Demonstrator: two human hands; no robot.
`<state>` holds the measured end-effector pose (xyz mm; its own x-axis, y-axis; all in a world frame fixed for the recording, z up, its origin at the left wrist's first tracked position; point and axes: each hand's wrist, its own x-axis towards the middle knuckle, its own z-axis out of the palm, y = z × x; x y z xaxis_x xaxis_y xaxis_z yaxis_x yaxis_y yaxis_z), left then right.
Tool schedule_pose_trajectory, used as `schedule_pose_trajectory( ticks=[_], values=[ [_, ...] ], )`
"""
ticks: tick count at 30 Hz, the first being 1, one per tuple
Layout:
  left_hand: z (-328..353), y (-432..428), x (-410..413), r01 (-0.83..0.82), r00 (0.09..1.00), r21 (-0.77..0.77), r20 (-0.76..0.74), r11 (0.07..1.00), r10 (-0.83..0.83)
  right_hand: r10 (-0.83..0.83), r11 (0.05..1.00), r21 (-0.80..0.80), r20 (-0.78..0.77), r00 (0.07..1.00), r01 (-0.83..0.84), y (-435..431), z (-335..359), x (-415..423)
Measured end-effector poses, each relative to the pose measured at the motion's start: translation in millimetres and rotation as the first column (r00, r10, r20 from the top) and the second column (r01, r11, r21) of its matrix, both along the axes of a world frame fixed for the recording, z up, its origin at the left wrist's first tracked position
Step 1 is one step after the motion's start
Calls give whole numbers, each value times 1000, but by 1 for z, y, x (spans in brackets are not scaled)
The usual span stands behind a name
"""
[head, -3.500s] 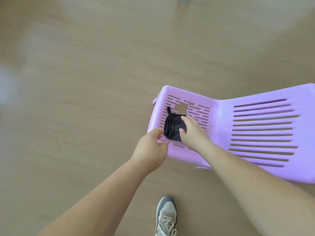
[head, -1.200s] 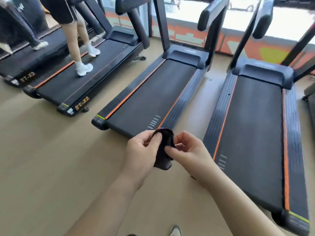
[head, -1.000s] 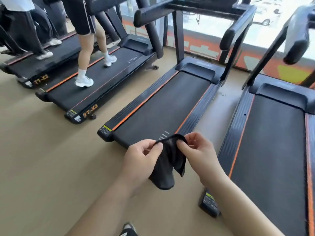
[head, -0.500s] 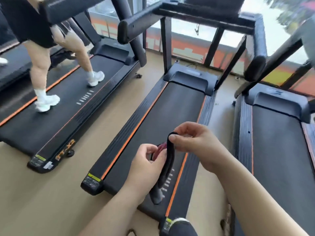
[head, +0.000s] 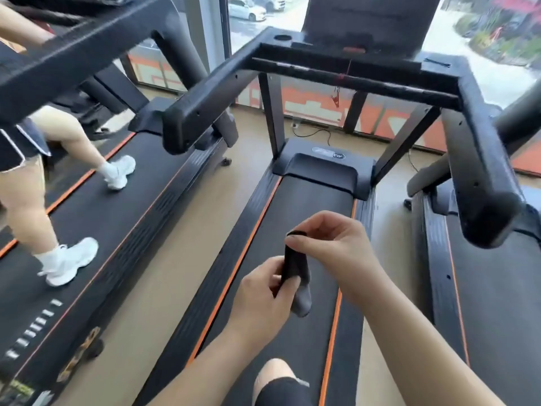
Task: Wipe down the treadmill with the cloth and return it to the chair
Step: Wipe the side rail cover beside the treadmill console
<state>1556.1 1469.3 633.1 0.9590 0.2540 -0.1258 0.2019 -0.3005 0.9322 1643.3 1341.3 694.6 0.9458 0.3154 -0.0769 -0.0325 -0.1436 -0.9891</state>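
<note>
Here the left hand (head: 263, 300) pinches the lower fold of the dark cloth (head: 296, 268) — limp, light, probably easy to bunch — while the right hand (head: 336, 247) pinches its top edge, above the treadmill (head: 307, 206) belt; best gripped by its edges.

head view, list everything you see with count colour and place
middle treadmill: 1, black with orange stripes, underfoot
left treadmill: 1, same colours, left
right treadmill: 1, same colours, right edge
other person: 1, on left treadmill
white sneakers: 2, on that person's feet
safety clip: 1, red, hangs at middle treadmill's front
floor: tan, between treadmills
cloth: 1, black, between both hands
left hand: 1, bare, grips cloth's lower part
right hand: 1, bare, pinches cloth's top
</note>
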Motion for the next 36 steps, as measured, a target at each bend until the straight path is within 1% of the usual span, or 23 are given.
schedule_pose_trajectory(
  ticks=[2,4,5,8,10,12,14,16,17,19,21,25,27,29,30,33,36],
  values=[
    [19,7,62,-32,998,-84,-62,996,27,-20,1000,-5,-20,1000,20,1,15,64],
    [50,14,118,-72,996,-125,-57,990,65,-59,998,-25,-32,998,59,-2,30,126],
    [66,19,144,-92,996,-120,-32,988,89,-84,995,-56,-26,996,82,-3,38,155],
    [108,36,210,-167,986,-48,0,985,167,-135,960,-249,-9,991,129,1,74,227],
    [138,49,244,-171,985,4,-9,985,171,-121,952,-286,-23,992,109,11,101,261],
    [169,65,278,-126,991,75,-38,989,129,-56,953,-298,-34,998,44,30,130,293],
    [194,82,313,-1,996,206,-83,979,18,35,952,-301,-45,998,-47,54,155,328],
    [208,103,355,151,983,321,-145,935,-109,110,944,-310,-37,993,-116,76,173,368],
    [212,114,379,199,976,354,-160,914,-151,140,937,-320,-29,990,-142,87,178,391],
    [215,134,426,230,973,405,-126,885,-196,178,922,-348,-2,984,-167,105,182,434],
    [215,153,476,188,981,441,-34,877,-193,164,918,-370,31,986,-141,117,181,477],
    [219,182,581,40,984,374,147,926,-102,38,929,-370,33,999,-23,136,184,569],
    [223,189,628,8,988,284,146,959,-51,-19,925,-378,65,998,42,140,183,611],
    [224,193,670,-43,992,197,127,979,18,-30,925,-375,100,995,66,143,179,652],
    [224,194,692,-70,992,183,117,981,49,-27,921,-383,104,994,66,144,177,673],
    [216,198,753,-132,990,188,83,973,118,18,909,-416,106,994,28,148,161,739],
    [207,206,801,-186,982,233,54,954,179,105,863,-506,183,978,2,154,132,803]
  ],
)
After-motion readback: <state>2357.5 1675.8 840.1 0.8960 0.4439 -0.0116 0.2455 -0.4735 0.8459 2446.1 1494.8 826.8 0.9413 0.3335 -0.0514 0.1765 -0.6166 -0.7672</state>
